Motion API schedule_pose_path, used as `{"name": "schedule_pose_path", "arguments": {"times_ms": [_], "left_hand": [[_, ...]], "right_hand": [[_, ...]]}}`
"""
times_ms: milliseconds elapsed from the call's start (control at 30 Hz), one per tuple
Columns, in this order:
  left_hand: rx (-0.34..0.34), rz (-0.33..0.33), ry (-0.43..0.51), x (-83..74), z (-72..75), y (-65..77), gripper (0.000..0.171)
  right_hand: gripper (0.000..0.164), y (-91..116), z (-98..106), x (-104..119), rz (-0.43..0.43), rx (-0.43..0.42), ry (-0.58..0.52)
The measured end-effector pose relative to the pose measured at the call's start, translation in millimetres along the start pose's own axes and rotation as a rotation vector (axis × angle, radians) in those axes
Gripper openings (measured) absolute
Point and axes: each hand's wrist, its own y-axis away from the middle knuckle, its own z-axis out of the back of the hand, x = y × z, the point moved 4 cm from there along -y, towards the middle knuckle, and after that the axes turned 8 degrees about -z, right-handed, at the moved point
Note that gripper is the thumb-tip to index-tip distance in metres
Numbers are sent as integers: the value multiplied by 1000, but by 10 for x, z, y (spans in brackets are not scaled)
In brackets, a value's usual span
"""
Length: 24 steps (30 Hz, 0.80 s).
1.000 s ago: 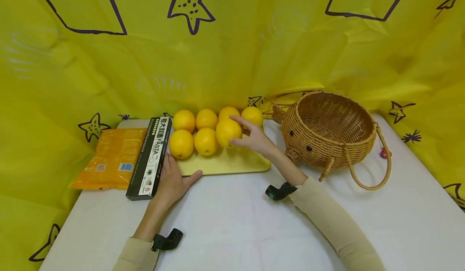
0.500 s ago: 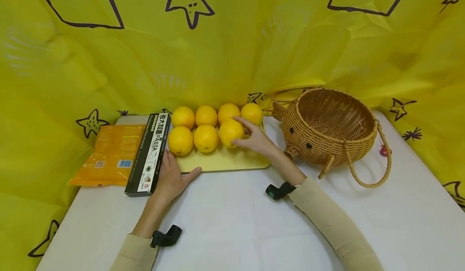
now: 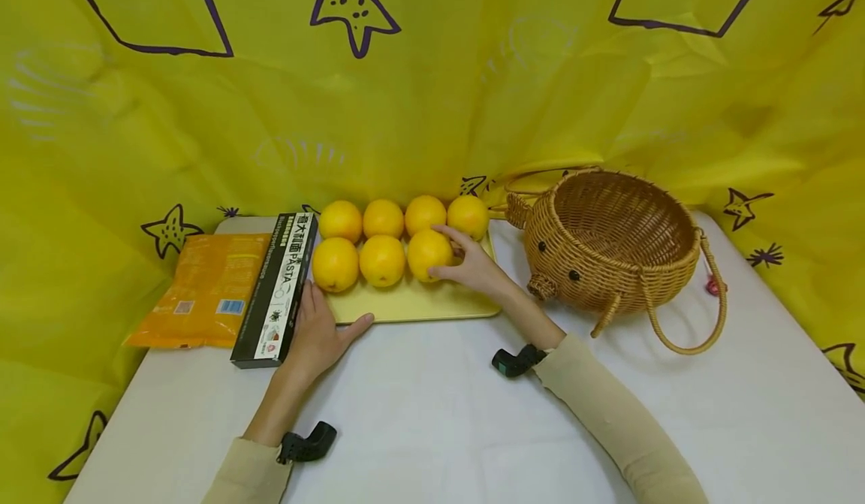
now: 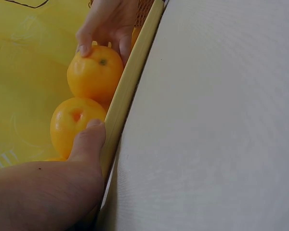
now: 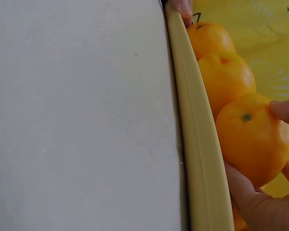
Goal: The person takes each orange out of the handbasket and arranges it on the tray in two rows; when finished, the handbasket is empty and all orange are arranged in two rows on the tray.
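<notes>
My right hand holds an orange between thumb and fingers, at the right end of the front row. That orange sits on a pale yellow tray, beside another orange. In the right wrist view the same fruit shows its green stem end, with fingertips on its side. Several more oranges form the back row. At the tray's front left corner rests my left hand, its fingers straight between the tray and a black pasta box and its thumb along the front rim.
A wicker pig-shaped basket with a looped handle stands to the right of the tray. Left of the pasta box lies an orange packet. Behind everything hangs a yellow cloth, and a white cloth covers the table.
My right hand has lowered the orange from above the tray to the right end of the front row, and still grips it. My left hand has stayed in place.
</notes>
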Motion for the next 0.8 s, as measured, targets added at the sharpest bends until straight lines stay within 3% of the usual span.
{"name": "schedule_pose_path", "arguments": {"times_ms": [567,800], "left_hand": [[7,-7,-17,1,6,-6,120],[6,-14,-25,-1,5,-10,121]], "right_hand": [[76,22,-56,-20,-78,26,3],[76,64,-29,29,-80,64,78]]}}
